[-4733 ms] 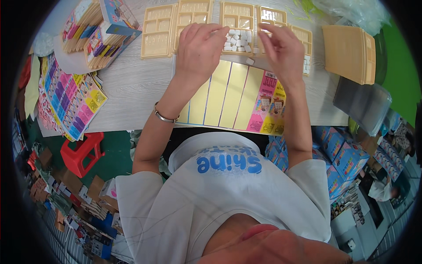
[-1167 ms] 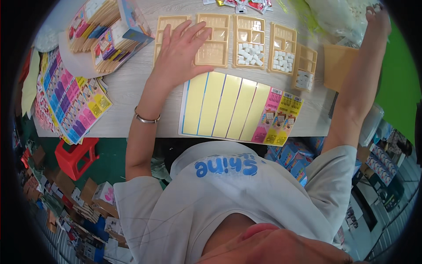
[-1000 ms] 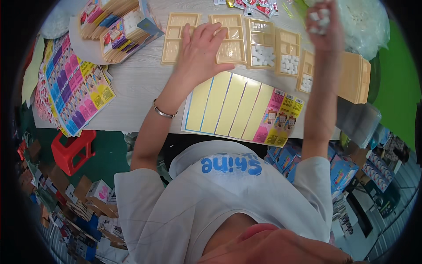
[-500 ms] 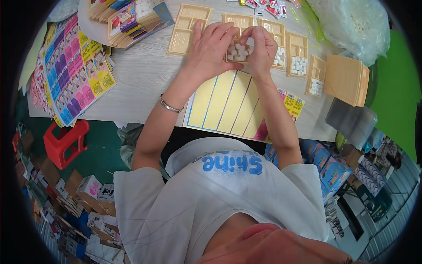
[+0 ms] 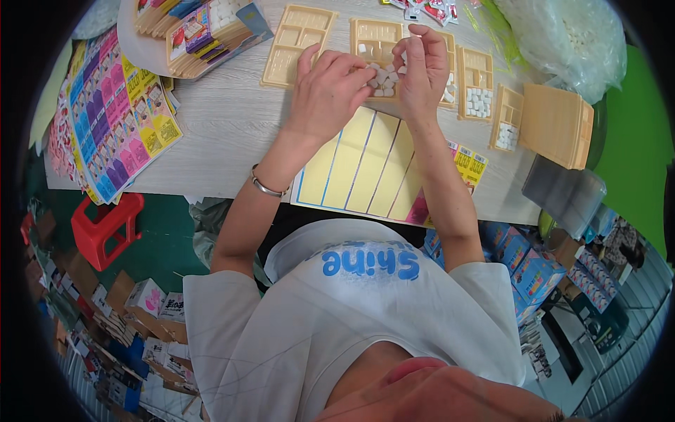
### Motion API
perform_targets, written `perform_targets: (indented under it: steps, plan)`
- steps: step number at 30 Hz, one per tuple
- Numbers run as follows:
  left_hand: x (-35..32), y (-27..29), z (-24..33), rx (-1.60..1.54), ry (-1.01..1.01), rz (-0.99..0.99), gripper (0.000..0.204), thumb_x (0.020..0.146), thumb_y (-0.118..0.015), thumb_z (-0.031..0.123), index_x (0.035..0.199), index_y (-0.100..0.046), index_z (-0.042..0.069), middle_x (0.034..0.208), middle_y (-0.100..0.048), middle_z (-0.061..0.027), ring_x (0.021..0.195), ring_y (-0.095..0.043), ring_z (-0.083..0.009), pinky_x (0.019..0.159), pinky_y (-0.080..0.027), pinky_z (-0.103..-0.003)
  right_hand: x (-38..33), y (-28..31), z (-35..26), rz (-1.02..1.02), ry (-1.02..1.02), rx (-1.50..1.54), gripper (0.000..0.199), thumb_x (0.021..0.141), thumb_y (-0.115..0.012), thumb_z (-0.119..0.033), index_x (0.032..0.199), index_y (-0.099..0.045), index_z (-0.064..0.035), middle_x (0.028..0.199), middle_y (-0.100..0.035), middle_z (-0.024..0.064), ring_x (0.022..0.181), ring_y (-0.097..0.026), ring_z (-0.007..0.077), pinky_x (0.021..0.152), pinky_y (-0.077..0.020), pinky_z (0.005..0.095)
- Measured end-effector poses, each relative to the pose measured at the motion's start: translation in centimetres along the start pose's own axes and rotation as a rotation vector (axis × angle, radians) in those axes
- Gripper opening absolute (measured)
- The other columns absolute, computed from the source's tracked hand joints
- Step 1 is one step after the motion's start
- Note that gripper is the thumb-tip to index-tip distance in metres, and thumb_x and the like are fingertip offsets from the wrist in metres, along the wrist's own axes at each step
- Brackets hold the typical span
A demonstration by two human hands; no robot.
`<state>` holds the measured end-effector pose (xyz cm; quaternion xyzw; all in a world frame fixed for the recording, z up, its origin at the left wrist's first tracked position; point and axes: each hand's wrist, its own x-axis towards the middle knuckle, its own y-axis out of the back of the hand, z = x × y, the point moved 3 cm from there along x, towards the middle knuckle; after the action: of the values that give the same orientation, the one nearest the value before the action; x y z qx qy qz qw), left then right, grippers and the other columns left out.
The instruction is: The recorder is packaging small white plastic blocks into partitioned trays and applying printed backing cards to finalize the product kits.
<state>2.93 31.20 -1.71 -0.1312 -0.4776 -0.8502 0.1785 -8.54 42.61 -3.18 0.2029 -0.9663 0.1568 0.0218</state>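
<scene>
A beige compartment tray (image 5: 377, 29) lies on the table in front of me. Small white cube-like pieces (image 5: 384, 79) are heaped in its near compartment, and a single one sits farther back. My left hand (image 5: 328, 93) is at the tray's near left side, its fingers bent with a fingertip over the heap and the thumb by the near edge, hiding that side. Over the tray's right side my right hand (image 5: 424, 74) is raised, thumb and forefinger drawn together. Whatever lies between those fingertips, if anything, is too small to make out.
Left of the tray lies another beige tray (image 5: 299, 46) with bare compartments. Rightward stand part-filled trays (image 5: 476, 77) and stacked beige trays (image 5: 555, 126). A yellow striped sheet (image 5: 355, 165) lies nearer me. Printed sheets (image 5: 116, 119), a box of packs (image 5: 211, 42) and a plastic bag (image 5: 569, 42) flank the work area.
My left hand has drawn back slightly left with its fingers more bent, uncovering more of the tray. My right hand has lifted a little off the white pieces, its fingers rising.
</scene>
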Motion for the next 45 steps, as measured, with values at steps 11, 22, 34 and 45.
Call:
perform_targets:
  steps: [11,22,34,45]
  plan:
    - [0.1,-0.5,0.6,0.001,0.002,0.026,0.015,0.08,-0.079,0.02,0.093,-0.074,0.014,0.103,-0.066,0.0002,0.103,-0.061,-0.0197,0.103,-0.039,-0.041,-0.6,1.2,-0.9,-0.194,-0.036,-0.358,0.026,0.108,-0.05,-0.017,0.129,-0.058,-0.0041,0.092,-0.067,-0.0001,0.071,-0.053,0.0032,0.063,-0.045,0.0199]
    - [-0.7,0.0,0.5,-0.115,0.06,0.098,0.024,0.078,-0.082,0.028,0.095,-0.075,0.013,0.101,-0.067,-0.0015,0.098,-0.063,-0.0222,0.092,-0.044,-0.038,-1.6,2.4,-2.9,-0.338,0.026,-0.605,0.031,0.11,-0.048,-0.02,0.134,-0.058,-0.0038,0.098,-0.07,0.0009,0.076,-0.054,0.0046,0.071,-0.0462,0.0211]
    - [-1.0,0.1,0.8,0.024,0.217,0.135,0.022,0.076,-0.082,0.024,0.096,-0.075,0.016,0.091,-0.065,0.0011,0.09,-0.061,-0.0195,0.085,-0.04,-0.037,-2.0,4.1,-4.1,-0.156,-0.479,-0.184,0.021,0.104,-0.056,-0.015,0.121,-0.065,-0.0056,0.091,-0.059,-0.0046,0.073,-0.047,0.0012,0.062,-0.0355,0.0175]
    - [-1.5,0.4,0.1,-0.023,0.174,0.134,0.021,0.081,-0.079,0.019,0.101,-0.075,0.013,0.094,-0.065,-0.0012,0.092,-0.062,-0.0215,0.085,-0.043,-0.038,-2.3,-0.5,-4.1,-0.507,0.216,-1.106,0.04,0.083,-0.072,0.004,0.12,-0.067,-0.0096,0.111,-0.065,0.0127,0.097,-0.067,0.023,0.081,-0.0575,0.0345]
